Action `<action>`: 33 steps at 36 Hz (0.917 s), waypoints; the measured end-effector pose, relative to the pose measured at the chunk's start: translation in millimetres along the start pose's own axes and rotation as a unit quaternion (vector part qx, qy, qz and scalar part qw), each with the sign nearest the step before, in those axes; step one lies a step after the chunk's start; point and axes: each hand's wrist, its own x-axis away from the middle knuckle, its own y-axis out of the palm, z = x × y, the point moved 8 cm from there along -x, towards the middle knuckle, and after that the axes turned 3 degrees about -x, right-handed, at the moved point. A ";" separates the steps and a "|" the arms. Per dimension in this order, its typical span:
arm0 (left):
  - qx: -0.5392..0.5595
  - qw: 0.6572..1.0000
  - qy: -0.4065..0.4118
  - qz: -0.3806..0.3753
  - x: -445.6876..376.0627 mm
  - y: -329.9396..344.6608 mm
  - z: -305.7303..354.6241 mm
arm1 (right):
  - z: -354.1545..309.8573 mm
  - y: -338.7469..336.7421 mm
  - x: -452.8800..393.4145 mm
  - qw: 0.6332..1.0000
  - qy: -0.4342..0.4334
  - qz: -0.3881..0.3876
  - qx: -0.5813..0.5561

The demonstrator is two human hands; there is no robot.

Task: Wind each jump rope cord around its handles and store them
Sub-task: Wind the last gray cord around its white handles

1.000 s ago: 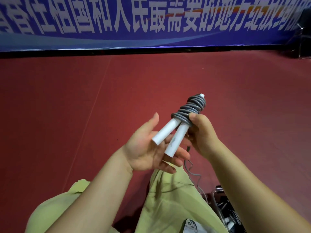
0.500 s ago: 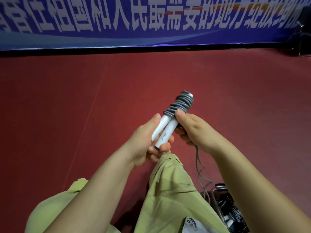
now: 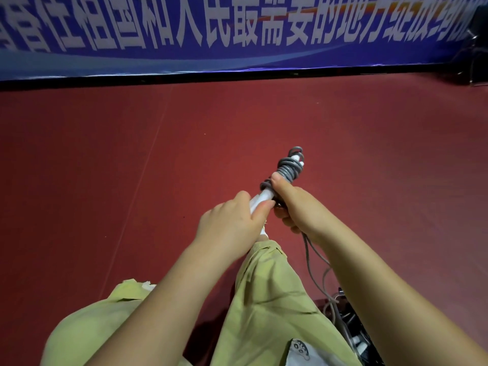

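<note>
Pair of white plastic jump-rope handles [image 3: 260,200] held together above red floor [image 3: 105,180], lower ends wrapped by left hand [image 3: 232,220]. Grey coiled cord [image 3: 289,167] pinned under thumb of right hand [image 3: 293,204], likely so turns not loosened; loose tail [image 3: 314,273] left hanging, unwound.

A blue banner [image 3: 237,35] runs along the wall at the far edge of the red floor and carries one row of large white Chinese characters. Their tops are cut off by the frame edge and both ends of the row are distorted. The middle of the row reads roughly "祖国和人民最需要的地方". A small cartoon print [image 3: 301,348] sits on a white patch of clothing at the bottom edge; no lettering is readable on it.
</note>
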 end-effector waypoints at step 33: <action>0.337 0.935 -0.039 -0.107 -0.7 5.3 -16.7 | -1.4 -1.0 5.2 0.994 -0.054 -0.095 -0.011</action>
